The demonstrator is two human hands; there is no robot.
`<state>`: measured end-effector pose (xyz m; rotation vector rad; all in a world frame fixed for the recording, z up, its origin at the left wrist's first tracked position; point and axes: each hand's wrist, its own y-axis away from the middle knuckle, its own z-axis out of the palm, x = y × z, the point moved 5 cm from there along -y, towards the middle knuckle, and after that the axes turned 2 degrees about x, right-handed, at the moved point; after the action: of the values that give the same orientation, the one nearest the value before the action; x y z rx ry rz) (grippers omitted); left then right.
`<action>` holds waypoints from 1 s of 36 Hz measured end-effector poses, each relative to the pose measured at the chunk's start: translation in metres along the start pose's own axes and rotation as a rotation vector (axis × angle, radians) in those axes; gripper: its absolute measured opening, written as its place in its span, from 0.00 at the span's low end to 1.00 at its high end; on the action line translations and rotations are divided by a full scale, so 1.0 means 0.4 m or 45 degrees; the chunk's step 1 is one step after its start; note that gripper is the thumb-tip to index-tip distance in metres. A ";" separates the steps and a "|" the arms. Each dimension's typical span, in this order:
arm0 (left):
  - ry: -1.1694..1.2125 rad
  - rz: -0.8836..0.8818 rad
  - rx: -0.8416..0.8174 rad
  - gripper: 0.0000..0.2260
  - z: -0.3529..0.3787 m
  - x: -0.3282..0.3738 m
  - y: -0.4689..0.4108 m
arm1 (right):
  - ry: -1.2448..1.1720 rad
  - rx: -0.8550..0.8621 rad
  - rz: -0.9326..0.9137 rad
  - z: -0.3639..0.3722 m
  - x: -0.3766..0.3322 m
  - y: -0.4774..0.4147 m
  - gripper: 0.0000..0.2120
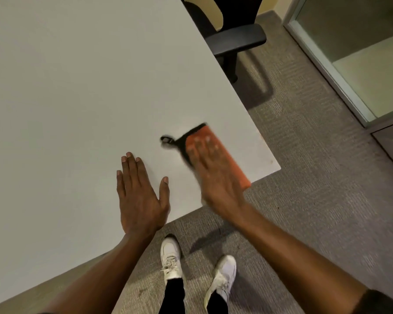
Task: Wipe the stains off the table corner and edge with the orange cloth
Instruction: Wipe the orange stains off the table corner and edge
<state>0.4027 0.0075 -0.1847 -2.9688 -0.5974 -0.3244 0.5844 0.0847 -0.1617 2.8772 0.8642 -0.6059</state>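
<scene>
Head view is showing the right hand pressing flat, fingers spread and not gripping, on the orange cloth, which is lying on the tabletop just inside its near right corner. The left hand is resting open and flat beside it, bracing. Faint orange marks are showing along the right edge (small, hard to make out). Wiping well probably means keeping the palm flat and carrying the cloth fully over edge and corner.

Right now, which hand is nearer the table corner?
Right. The right hand presses flat on the orange cloth just inside the table corner; the left hand lies flat on the table farther left.
</scene>
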 end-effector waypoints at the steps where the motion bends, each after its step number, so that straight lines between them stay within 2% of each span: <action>1: -0.001 -0.003 0.007 0.39 -0.001 0.000 0.000 | 0.008 -0.023 -0.065 0.016 -0.027 0.022 0.40; 6: -0.009 -0.008 -0.004 0.39 -0.002 0.001 0.001 | 0.089 -0.068 -0.118 0.023 -0.024 -0.014 0.36; 9: -0.024 0.003 -0.024 0.40 -0.001 0.000 0.001 | 0.129 0.000 0.017 -0.014 0.039 -0.120 0.35; 13: -0.010 -0.011 -0.030 0.40 -0.007 0.002 0.003 | 0.133 -0.017 0.121 -0.037 0.080 -0.218 0.39; 21: -0.009 -0.014 -0.035 0.39 -0.009 0.003 0.000 | -0.008 -0.010 -0.098 0.031 -0.049 -0.010 0.45; 26: -0.006 -0.006 -0.019 0.39 -0.008 0.002 0.000 | 0.088 0.010 -0.137 0.033 -0.040 0.025 0.42; 32: -0.008 0.000 -0.017 0.39 -0.007 0.000 0.002 | 0.071 0.089 0.169 -0.033 0.088 -0.135 0.41; 36: -0.005 -0.014 -0.013 0.39 -0.007 -0.002 0.002 | 0.036 0.096 0.232 -0.019 0.072 -0.135 0.41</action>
<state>0.4019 0.0059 -0.1824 -2.9774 -0.6151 -0.3238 0.5795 0.1461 -0.1640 2.9943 0.5845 -0.5920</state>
